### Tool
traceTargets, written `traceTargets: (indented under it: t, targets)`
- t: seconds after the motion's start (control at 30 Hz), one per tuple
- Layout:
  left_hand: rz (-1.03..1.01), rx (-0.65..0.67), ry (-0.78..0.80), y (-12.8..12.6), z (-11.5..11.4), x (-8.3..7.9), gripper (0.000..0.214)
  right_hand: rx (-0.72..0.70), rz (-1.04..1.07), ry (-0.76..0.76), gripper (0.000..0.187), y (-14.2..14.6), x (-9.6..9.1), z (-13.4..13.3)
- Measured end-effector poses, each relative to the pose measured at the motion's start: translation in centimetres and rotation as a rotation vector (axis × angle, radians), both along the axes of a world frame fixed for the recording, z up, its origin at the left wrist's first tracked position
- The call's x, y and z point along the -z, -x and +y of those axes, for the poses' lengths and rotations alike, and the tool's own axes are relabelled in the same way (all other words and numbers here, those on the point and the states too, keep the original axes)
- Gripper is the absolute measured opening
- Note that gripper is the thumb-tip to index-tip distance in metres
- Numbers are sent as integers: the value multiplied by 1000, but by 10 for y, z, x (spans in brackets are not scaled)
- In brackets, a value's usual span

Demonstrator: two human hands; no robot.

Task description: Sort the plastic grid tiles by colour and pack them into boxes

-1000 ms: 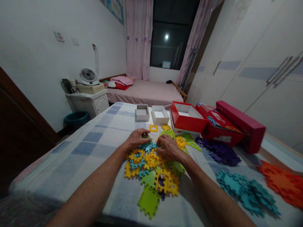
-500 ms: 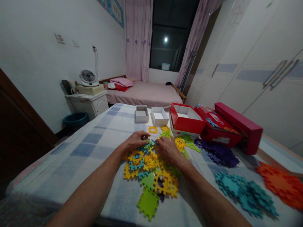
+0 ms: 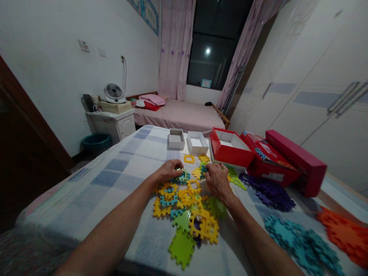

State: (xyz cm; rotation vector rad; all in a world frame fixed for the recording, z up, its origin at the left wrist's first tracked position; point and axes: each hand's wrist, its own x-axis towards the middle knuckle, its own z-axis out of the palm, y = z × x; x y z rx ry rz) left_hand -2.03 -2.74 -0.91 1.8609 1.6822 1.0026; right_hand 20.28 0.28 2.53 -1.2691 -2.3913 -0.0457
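Observation:
My left hand (image 3: pixel 169 171) is closed at the left of a mixed heap of toothed plastic interlocking pieces, thumb and fingers bent together. A small greenish bit shows at its fingertips, too small to make out. Under them lies a light teal piece (image 3: pixel 184 176). My right hand (image 3: pixel 217 179) is closed on a dark teal interlocking piece (image 3: pixel 203 171) at the heap's far right side. Yellow pieces (image 3: pixel 186 198) cover most of the heap's middle. A lime-green square piece (image 3: pixel 181 247) lies at the near end, and a yellow frame piece (image 3: pixel 189 158) lies apart beyond the hands.
Beyond the heap stand a grey-lined box (image 3: pixel 176 138), a white box (image 3: pixel 197 142) and a red box (image 3: pixel 231 147). Purple pieces (image 3: pixel 271 193), teal pieces (image 3: pixel 299 239) and orange pieces (image 3: pixel 345 234) lie in separate piles at the right. A long dark-pink box (image 3: pixel 299 161) stands behind them.
My right hand has moved right, away from the left hand, carrying a teal piece. My left hand stays over the heap's left side. The view has turned slightly left.

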Motion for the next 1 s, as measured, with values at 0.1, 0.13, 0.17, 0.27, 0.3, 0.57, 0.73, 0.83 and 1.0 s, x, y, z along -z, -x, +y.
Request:
traceTargets:
  t: [0.1, 0.13, 0.17, 0.27, 0.3, 0.57, 0.73, 0.83, 1.0]
  targets:
    - [-20, -144, -51, 2, 3, -1, 18, -20, 44, 38, 20, 3, -6, -1]
    - [-28, -212, -73, 3, 3, -1, 19, -44, 58, 61, 20, 6, -8, -2]
    - [-33, -282, -91, 5, 4, -1, 20, -77, 68, 96, 21, 10, -10, -4]
    - [-42, -452, -120, 10, 5, 1, 21, -195, 25, 211, 24, 27, -13, -10]
    - [-45, -489, -122, 11, 5, 2, 21, -231, -5, 233, 25, 33, -13, -12]
    - [-51, -583, -125, 13, 5, 4, 26, -361, -300, 285, 44, 54, -4, -10]
    - [-66, -587, -121, 13, 6, 4, 26, -312, -253, 346, 28, 50, -10, -11]
    - [-82, -593, -119, 14, 7, 5, 26, -338, -222, 383, 20, 56, -15, -14]
    - [-101, -609, -113, 15, 7, 3, 26, -358, -221, 429, 22, 79, -17, -16]
